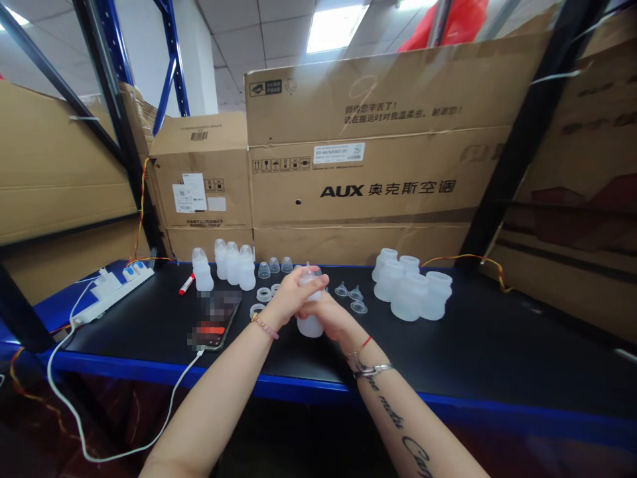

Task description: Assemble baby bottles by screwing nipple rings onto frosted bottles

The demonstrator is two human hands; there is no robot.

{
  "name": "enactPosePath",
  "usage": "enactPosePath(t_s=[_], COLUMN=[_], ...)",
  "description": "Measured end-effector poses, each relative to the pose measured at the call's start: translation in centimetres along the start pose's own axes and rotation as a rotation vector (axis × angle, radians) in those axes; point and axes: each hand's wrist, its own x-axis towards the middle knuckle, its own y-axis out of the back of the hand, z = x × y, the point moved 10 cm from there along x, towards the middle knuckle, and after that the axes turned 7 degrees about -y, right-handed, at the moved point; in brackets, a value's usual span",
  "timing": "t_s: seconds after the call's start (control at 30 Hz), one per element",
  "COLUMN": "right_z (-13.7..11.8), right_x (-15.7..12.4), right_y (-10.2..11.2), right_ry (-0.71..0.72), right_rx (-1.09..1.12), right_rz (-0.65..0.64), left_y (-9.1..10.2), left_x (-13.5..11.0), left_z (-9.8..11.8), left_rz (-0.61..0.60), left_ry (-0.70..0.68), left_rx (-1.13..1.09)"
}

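Observation:
Both hands meet at the middle of the black shelf top (pixel 478 345). My right hand (pixel 332 317) wraps round the body of a translucent white bottle (pixel 309 325). Over the bottle's top, my left hand (pixel 293 292) is closed around its cap end. Several capped bottles (pixel 226 264) stand in a row behind and to the left. Clear caps (pixel 274 265) and white rings (pixel 263 294) lie just behind my left hand. Small clear teats (pixel 354 294) rest to the right, beside a group of open bottle bodies (pixel 413 289).
A phone (pixel 217 320) on a white charging cable (pixel 119 438) lies left of my hands. Further left are a red marker (pixel 186 284) and a white power strip (pixel 115 287). Large cardboard boxes (pixel 363 179) close off the back. Black and blue rack posts (pixel 517 146) stand on both sides.

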Motion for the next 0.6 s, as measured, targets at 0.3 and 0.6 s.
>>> enactPosePath(t_s=[0.3, 0.6], right_z=[0.0, 0.6], right_x=[-1.8, -3.0], right_y=[-2.2, -3.9], right_ry=[0.02, -0.109], right_rx=[0.07, 0.17], right_rz=[-0.226, -0.473], left_y=[-2.3, -3.0], left_x=[-1.4, -2.6], left_z=[0.7, 1.9], left_rz=[-0.429, -0.537], left_ry=[0.067, 0.064], left_rx=[0.065, -0.037])
